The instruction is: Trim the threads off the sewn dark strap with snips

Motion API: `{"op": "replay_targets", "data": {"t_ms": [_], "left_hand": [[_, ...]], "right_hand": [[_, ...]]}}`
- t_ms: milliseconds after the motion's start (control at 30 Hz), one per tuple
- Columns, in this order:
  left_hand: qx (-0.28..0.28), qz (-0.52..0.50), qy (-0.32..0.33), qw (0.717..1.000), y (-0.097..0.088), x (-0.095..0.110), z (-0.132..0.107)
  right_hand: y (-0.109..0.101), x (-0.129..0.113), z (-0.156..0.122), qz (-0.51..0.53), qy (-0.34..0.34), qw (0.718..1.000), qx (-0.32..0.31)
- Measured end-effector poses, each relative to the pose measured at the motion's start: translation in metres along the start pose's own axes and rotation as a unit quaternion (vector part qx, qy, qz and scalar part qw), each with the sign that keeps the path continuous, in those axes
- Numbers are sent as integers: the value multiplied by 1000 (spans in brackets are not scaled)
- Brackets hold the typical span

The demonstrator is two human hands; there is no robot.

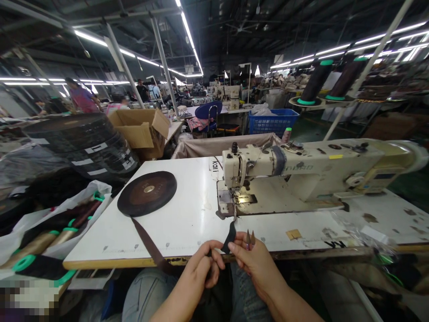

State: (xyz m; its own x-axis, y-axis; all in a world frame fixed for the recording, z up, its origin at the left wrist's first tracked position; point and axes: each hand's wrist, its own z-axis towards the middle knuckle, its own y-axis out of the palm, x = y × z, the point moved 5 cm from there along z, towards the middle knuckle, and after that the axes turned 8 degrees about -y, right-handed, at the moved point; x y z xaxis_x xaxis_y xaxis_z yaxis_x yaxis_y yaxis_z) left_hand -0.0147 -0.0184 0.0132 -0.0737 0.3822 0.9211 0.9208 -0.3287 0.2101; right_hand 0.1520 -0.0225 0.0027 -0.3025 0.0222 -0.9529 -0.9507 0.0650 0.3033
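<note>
In front of the sewing machine [261, 170], at the table's front edge, my right hand [253, 257] is closed. It pinches a short black fabric strip [230, 237] between thumb and fingers. Pointed blades, which look like thread snips [250, 239], stick up out of the same hand; their handles are hidden. My left hand [204, 264] is beside the strip with its fingers curled, a fingertip at the strip's edge. Something small and dark shows between those fingers, too hidden to name. The strip's upper end reaches toward the needle plate [246, 199].
A roll of dark tape [147, 193] lies flat on the white table [191, 201], its tail hanging over the front edge. Thread cones [40, 267] fill a bag at left. An open carton [140, 129], stacked rolls [83, 143] and a blue crate [273, 121] stand beyond.
</note>
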Motion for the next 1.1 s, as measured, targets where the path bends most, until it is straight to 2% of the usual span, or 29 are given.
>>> {"op": "replay_targets", "data": {"t_ms": [233, 367, 467, 600, 800, 1100], "left_hand": [[-21, 16, -36, 999, -2, -10, -4], [-40, 8, -41, 998, -3, -18, -2], [-77, -13, -52, 996, 0, -22, 0], [-108, -9, -81, 991, 6, -22, 1], [-94, 25, -88, 991, 12, -16, 0], [-73, 31, -108, 991, 10, -25, 8]], "right_hand": [[-2, 3, -1, 8, 11, 999, 40], [-2, 1, -2, 28, 11, 999, 23], [-3, -4, -2, 48, 12, 999, 22], [-4, -10, 0, 64, 15, 998, 15], [-7, -8, 1, 57, -6, 998, -10], [-7, -2, 2, 19, -14, 1000, -5]]}}
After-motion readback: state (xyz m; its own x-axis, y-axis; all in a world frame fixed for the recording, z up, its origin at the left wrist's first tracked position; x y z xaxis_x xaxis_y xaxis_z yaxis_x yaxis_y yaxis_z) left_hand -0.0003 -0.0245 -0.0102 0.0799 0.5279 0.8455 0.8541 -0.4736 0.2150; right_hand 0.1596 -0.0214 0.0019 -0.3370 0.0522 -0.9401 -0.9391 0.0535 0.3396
